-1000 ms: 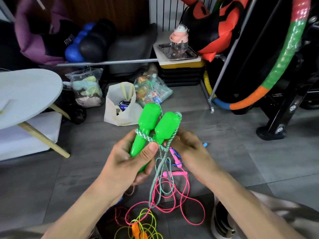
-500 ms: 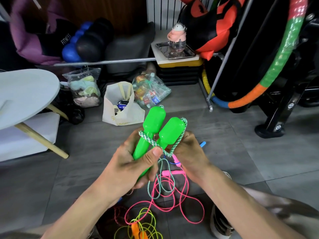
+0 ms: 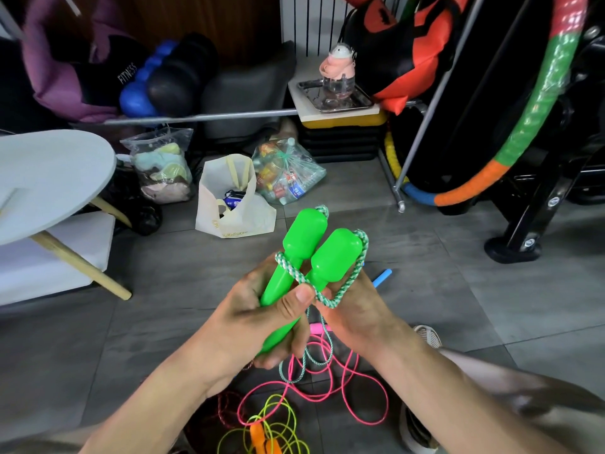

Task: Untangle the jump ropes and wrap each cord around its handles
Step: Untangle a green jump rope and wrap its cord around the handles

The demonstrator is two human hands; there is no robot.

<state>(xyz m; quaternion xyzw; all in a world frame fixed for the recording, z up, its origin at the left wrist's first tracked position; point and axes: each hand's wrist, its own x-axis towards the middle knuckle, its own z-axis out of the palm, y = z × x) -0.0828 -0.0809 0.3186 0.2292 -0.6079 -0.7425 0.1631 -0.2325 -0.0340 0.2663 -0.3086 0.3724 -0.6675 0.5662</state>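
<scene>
Green handles [image 3: 302, 257] stand paired in the left hand [image 3: 258, 322], thumb pinning the braided cord [image 3: 340, 290] across them. Beside them the right hand [image 3: 357, 309] pinches the loop. Best keep each turn taut and snug. Below the handles, pink rope [image 3: 327, 381] and yellow rope [image 3: 278, 427] lie loose.

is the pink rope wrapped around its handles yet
No, the pink rope lies in loose loops on the floor below both hands.

Grey tiled floor [image 3: 458, 290] bearing a pink rope [image 3: 347, 388], a yellow rope with orange handles [image 3: 262, 435], a white tote bag [image 3: 234, 208], and two clear plastic bags [image 3: 288, 175].
</scene>
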